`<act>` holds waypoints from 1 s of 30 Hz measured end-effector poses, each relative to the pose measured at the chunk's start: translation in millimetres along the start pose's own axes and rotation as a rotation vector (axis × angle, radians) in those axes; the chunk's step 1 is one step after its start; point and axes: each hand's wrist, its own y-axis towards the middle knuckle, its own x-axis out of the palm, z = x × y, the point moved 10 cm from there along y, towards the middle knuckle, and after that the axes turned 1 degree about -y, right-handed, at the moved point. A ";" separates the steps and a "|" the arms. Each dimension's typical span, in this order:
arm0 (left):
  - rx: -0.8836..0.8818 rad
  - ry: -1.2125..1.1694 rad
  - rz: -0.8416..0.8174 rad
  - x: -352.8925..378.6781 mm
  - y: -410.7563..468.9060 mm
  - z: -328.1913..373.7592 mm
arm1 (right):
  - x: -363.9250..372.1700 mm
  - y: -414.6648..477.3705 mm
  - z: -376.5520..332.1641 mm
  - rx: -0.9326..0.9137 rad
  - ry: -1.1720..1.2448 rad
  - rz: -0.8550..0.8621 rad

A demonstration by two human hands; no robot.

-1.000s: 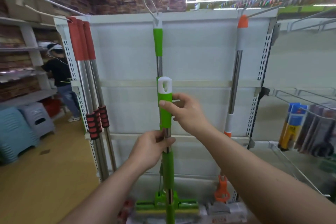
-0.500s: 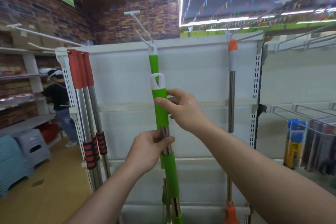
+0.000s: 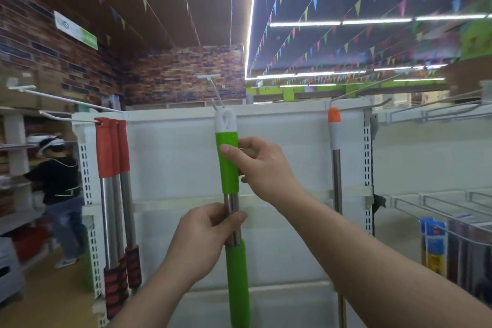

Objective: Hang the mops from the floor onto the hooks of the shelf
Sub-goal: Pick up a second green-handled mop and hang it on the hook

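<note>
Gripping: left hand (image 3: 203, 234) curls round steel shaft (image 3: 231, 202), 6 o'clock; right hand (image 3: 266, 170) pinches green sleeve (image 3: 228, 176) above.
Green mop (image 3: 237, 274): upright, loop cap (image 3: 225, 120) at hook (image 3: 214, 90), 12 o'clock.
Handling: likely light, stiff; bare steel slippery, sleeve safer.

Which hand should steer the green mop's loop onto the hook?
Right: the right hand holds the green sleeve just below the white loop near the hook; the left hand grips the shaft lower.
</note>
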 end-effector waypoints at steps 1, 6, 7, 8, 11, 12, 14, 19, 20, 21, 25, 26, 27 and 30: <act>0.018 0.007 0.007 -5.3 1.5 4.0 | 1.8 2.1 -6.8 -0.012 0.006 -0.003; 0.074 -0.012 0.031 -25.9 13.5 13.4 | 10.9 14.1 -28.4 -0.054 0.051 0.000; 0.081 -0.019 0.034 -28.3 16.5 13.8 | 12.6 16.7 -30.6 -0.056 0.046 0.007; 0.088 -0.025 0.037 -30.0 19.5 13.3 | 14.2 19.2 -32.4 -0.058 0.038 0.014; 0.090 -0.010 0.041 -31.9 27.8 8.5 | 18.2 27.9 -30.2 -0.049 0.012 0.041; 0.085 -0.011 0.038 -30.8 30.6 5.3 | 19.3 30.8 -27.4 -0.040 0.003 0.049; 0.062 -0.034 0.027 -26.1 36.4 -3.8 | 21.5 36.5 -19.4 -0.025 -0.014 0.061; 0.051 -0.082 0.019 -18.3 44.8 -17.2 | 22.1 41.6 -5.9 -0.029 -0.025 0.072; 0.053 -0.079 0.017 -17.8 46.8 -18.2 | 21.8 42.9 -5.7 -0.034 -0.029 0.080; 0.056 -0.071 0.016 -17.1 49.1 -19.0 | 21.7 45.3 -4.7 -0.037 -0.035 0.088; 0.035 -0.031 0.028 -11.8 61.4 -31.3 | 26.3 59.7 9.1 -0.018 -0.078 0.094; 0.029 -0.028 0.026 -8.3 65.1 -35.3 | 27.6 63.6 16.6 -0.002 -0.087 0.089; 0.028 -0.017 0.023 -4.7 68.4 -38.8 | 28.2 67.6 25.0 0.016 -0.093 0.089; 0.027 0.030 0.032 3.6 80.4 -47.1 | 28.0 80.9 44.2 0.052 -0.106 0.102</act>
